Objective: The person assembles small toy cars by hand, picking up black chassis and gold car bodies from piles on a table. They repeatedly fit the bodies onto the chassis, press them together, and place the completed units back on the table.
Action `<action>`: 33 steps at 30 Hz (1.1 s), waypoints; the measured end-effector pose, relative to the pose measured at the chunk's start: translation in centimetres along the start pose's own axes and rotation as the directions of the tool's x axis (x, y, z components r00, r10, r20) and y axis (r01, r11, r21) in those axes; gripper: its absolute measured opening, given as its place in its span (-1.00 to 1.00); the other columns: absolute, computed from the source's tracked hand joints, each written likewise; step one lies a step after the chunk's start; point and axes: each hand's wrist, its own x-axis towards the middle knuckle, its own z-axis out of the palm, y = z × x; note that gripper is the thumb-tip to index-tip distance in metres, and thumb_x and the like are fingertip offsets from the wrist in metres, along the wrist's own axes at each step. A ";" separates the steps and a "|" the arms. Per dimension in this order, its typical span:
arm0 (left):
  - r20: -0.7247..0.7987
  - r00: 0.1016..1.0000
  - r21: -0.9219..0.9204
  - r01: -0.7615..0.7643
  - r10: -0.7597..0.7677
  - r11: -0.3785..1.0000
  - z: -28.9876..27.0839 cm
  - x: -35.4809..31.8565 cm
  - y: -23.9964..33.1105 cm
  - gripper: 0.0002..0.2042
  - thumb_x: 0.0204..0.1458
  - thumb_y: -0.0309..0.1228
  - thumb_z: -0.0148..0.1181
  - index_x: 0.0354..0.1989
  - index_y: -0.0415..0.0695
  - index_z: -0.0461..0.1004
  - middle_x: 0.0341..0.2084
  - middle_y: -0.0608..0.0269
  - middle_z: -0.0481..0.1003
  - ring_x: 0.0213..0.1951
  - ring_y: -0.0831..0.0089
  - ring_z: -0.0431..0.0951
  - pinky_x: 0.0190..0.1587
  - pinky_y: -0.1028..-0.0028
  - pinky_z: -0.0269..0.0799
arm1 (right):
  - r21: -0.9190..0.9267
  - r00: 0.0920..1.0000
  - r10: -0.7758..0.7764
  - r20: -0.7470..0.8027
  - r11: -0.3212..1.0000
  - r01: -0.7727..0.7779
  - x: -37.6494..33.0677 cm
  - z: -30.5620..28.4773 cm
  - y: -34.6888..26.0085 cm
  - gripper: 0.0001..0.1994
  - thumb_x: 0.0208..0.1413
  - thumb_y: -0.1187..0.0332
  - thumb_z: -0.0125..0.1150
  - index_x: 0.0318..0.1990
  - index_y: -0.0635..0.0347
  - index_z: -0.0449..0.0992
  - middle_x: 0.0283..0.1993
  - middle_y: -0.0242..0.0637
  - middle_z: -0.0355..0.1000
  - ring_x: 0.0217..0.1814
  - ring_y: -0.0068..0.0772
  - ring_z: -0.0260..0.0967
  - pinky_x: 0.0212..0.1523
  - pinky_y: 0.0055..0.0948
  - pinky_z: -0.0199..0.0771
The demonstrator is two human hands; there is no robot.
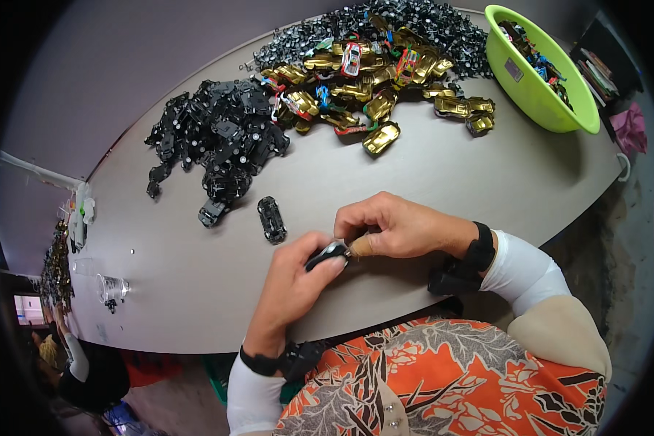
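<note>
My shirt [458,385], orange with a leaf print, fills the near edge, and white sleeves [519,272] cover both forearms, each with a black wristband [479,247]. Just above it, over the near rim of the grey table [450,182], my hands meet. My left hand [294,280] pinches a small black toy-car part [325,254] between thumb and fingers, and my right hand [396,227] closes its fingertips on the same piece from the other side, so both are clamped on it, touching each other. The part is off the tabletop, held between them.

Just beyond my left hand a single black car base [272,218] lies alone on the table. Farther out to the left sits a heap of black bases [218,138]. Right of that heap is a pile of gold car bodies [363,87], with a few coloured ones among them, and behind it a spread of small dark parts [414,25]. At the far right stands a green bowl [541,94] holding more pieces.
</note>
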 end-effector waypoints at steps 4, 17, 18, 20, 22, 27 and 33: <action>-0.071 0.989 -0.037 0.126 -0.128 0.991 -2.8 -6.3 -0.2 -0.83 -0.20 -0.52 0.20 -0.37 -0.26 0.49 -0.57 0.31 0.47 -0.49 0.62 0.40 -0.41 0.60 0.30 | -0.608 0.880 -0.368 -0.301 0.785 0.120 -0.3 -3.4 -0.1 -0.78 -0.24 0.59 0.12 -0.32 0.27 0.39 -0.38 -0.19 0.37 -0.38 -0.28 0.39 -0.36 -0.40 0.37; -0.548 0.804 0.238 0.412 -0.229 0.880 -7.0 -17.8 -1.8 -0.81 -0.20 -0.57 0.23 -0.37 -0.38 0.50 -0.53 0.10 0.54 -0.44 0.53 0.50 -0.35 0.56 0.39 | -0.243 0.882 -0.141 -0.449 0.970 0.032 1.4 -3.8 -0.1 -0.85 -0.13 0.56 0.20 -0.36 0.22 0.41 -0.45 -0.43 0.41 -0.47 -0.54 0.35 -0.52 -0.53 0.30; -0.546 0.828 0.309 0.340 -0.127 0.888 -6.8 -16.4 -0.8 -0.84 -0.19 -0.56 0.21 -0.39 -0.36 0.52 -0.56 0.08 0.54 -0.45 0.49 0.52 -0.34 0.56 0.39 | 0.022 0.907 0.123 -0.403 0.992 -0.125 1.2 -3.2 -1.9 -0.84 -0.13 0.52 0.24 -0.36 0.24 0.42 -0.46 -0.50 0.36 -0.46 -0.73 0.27 -0.55 -0.67 0.19; -0.520 0.852 0.305 0.254 -0.064 0.918 -6.5 -13.0 0.1 -0.84 -0.17 -0.54 0.19 -0.38 -0.34 0.52 -0.54 0.09 0.54 -0.45 0.46 0.53 -0.35 0.54 0.38 | 0.164 0.917 0.269 -0.294 0.959 -0.229 1.1 -3.5 -1.3 -0.82 -0.14 0.53 0.25 -0.34 0.23 0.42 -0.47 -0.47 0.36 -0.47 -0.75 0.26 -0.56 -0.70 0.17; -0.397 0.915 0.463 0.129 0.074 0.877 -6.4 -8.5 1.1 -0.81 -0.13 -0.48 0.18 -0.33 -0.32 0.51 -0.50 0.08 0.53 -0.46 0.38 0.52 -0.38 0.48 0.37 | 0.193 0.905 0.347 -0.248 0.933 -0.305 1.2 -3.9 -0.8 -0.81 -0.16 0.52 0.27 -0.33 0.27 0.44 -0.51 -0.44 0.36 -0.50 -0.71 0.24 -0.54 -0.66 0.21; -0.316 0.939 0.699 0.134 0.135 0.702 -5.1 0.5 0.7 -0.68 -0.12 -0.37 0.20 -0.19 -0.29 0.44 -0.50 0.03 0.50 -0.44 0.23 0.51 -0.35 0.41 0.39 | -0.257 0.846 0.048 -0.531 0.942 -0.215 0.8 -4.6 0.2 -0.84 -0.19 0.53 0.24 -0.38 0.34 0.45 -0.54 -0.37 0.37 -0.49 -0.55 0.28 -0.42 -0.56 0.33; -0.240 0.936 0.849 0.074 0.256 0.523 -3.7 4.7 0.1 -0.59 -0.27 -0.45 0.23 -0.14 -0.24 0.42 -0.37 0.03 0.46 -0.35 0.16 0.47 -0.28 0.35 0.37 | -0.493 0.803 -0.190 -0.565 0.858 -0.144 -0.2 -5.0 -0.9 -0.84 -0.19 0.60 0.10 -0.36 0.33 0.44 -0.44 -0.27 0.41 -0.44 -0.51 0.32 -0.39 -0.51 0.33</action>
